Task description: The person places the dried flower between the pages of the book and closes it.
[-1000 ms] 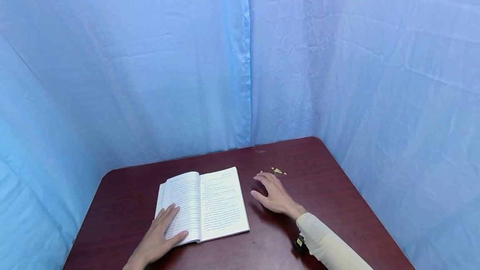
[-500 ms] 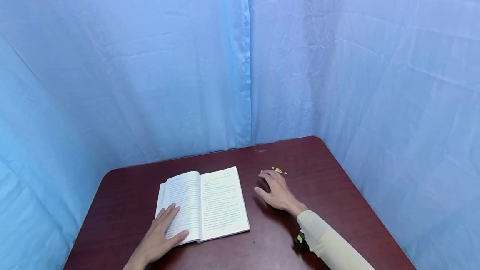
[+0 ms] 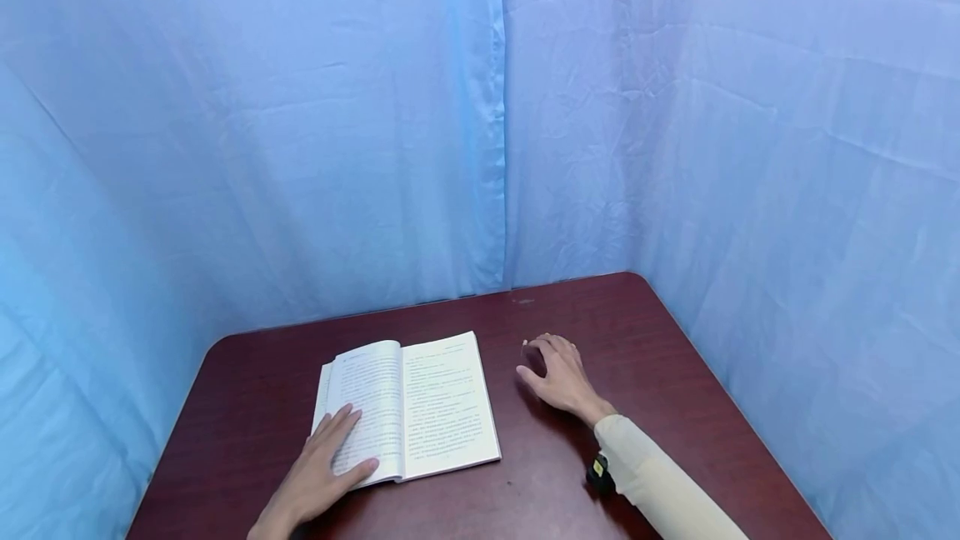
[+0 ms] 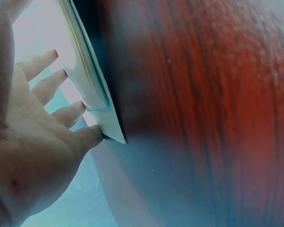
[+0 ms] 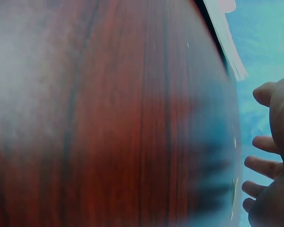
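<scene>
Presently we list the following, all placed by the book [image 3: 450,407].

Item: the book itself, lying spread on the dark red table [image 3: 675,440], its left-hand leaves bulging up beside the spine.

Item: the left hand [image 3: 311,477], on the book's left page near the lower corner. Its fingers are extended and spread, grasping nothing. We judge it the chief hold on those leaves; should it lift, they could spring over and lose the place. A sideways push could crease them or skew the volume.

Item: the right hand [image 3: 558,377], to the right of the book and apart from it, over the table, fingers loosely bent. We see nothing pinched there.

Item: small yellowish bits [image 5: 235,187], to the right of the book, seen near the right fingertips in that wrist's view; we cannot make out what they are. The head view loses them behind the fingers, so a blind sweep could scatter or crush them.

Item: a black device [image 3: 600,475] below the cream sleeve [image 3: 652,477], right of the book's lower edge. We note that a low-carried forearm could scrape it along the tabletop.
</scene>
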Tool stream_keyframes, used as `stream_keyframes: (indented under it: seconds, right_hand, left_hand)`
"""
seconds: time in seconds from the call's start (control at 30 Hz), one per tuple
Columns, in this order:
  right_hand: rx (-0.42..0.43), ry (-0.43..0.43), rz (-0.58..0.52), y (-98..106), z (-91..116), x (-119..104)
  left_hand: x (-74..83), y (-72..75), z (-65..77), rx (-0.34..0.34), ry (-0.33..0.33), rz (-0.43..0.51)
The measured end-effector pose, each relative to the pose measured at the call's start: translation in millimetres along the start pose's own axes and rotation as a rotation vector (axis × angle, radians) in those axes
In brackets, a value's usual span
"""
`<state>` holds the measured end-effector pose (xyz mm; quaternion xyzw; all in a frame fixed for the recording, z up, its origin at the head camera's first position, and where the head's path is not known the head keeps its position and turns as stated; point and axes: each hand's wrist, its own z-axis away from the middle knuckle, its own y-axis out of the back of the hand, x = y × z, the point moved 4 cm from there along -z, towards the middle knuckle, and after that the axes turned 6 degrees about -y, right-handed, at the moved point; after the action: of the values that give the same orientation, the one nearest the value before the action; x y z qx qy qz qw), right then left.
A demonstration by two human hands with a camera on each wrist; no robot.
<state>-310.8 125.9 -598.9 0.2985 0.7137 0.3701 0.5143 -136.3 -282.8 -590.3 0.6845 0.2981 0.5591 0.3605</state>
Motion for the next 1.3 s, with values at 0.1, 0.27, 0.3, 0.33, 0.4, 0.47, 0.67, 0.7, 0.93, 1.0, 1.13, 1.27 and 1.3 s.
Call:
stream_keyframes:
  seconds: [0.1, 0.27, 0.3, 0.33, 0.4, 0.47, 0.67, 0.7, 0.93, 1.0, 1.13, 1.27, 1.3]
  right_hand:
    - [0.018, -0.022, 0.005, -0.2, -4.3, 3.3]
    - [0.044, -0.052, 0.044, -4.3, -13.8, 7.0]
    - [0.046, -0.056, 0.053, -5.6, -15.7, 7.1]
    - [0.044, -0.062, 0.061, -6.9, -17.4, 7.1]
    - [0.044, -0.069, 0.073, -9.8, -20.5, 6.0]
    - [0.044, -0.078, 0.088, -12.8, -23.0, 4.7]
    - [0.045, -0.106, 0.142, -19.5, -29.2, 0.0]
    - [0.044, -0.107, 0.144, -20.0, -30.2, -1.1]
    - [0.046, -0.088, 0.141, -19.7, -35.4, -5.1]
    - [0.044, -0.087, 0.124, -18.3, -35.7, -4.5]
    - [0.046, -0.084, 0.098, -15.6, -35.4, -1.5]
    - [0.052, -0.089, 0.084, -13.7, -34.8, 1.8]
    - [0.052, -0.092, 0.082, -13.3, -34.4, 2.4]
  left_hand:
    - [-0.2, 0.2, 0.0, -0.001, 0.0, -0.001]
    - [-1.1, -0.1, -0.3, -0.004, 0.004, -0.002]
    - [-1.4, -0.3, -0.4, -0.007, 0.006, 0.001]
    - [-1.4, -0.4, -0.4, -0.009, 0.008, 0.002]
    - [-0.9, -0.3, -0.3, -0.01, 0.007, 0.004]
    - [-0.1, -0.2, -0.4, -0.01, 0.004, 0.004]
    - [0.1, -0.5, -0.6, -0.012, 0.002, -0.001]
    - [0.3, -0.5, -0.4, -0.012, 0.001, 0.0]
    - [-1.0, -2.2, 0.1, -0.008, 0.004, 0.001]
    - [-1.5, -2.5, 0.0, -0.006, 0.004, 0.004]
    - [-2.5, -2.3, 0.0, -0.004, 0.004, 0.006]
    - [-2.6, -1.7, 0.3, -0.007, 0.008, 0.004]
    - [-2.6, -1.6, 0.3, -0.007, 0.009, 0.003]
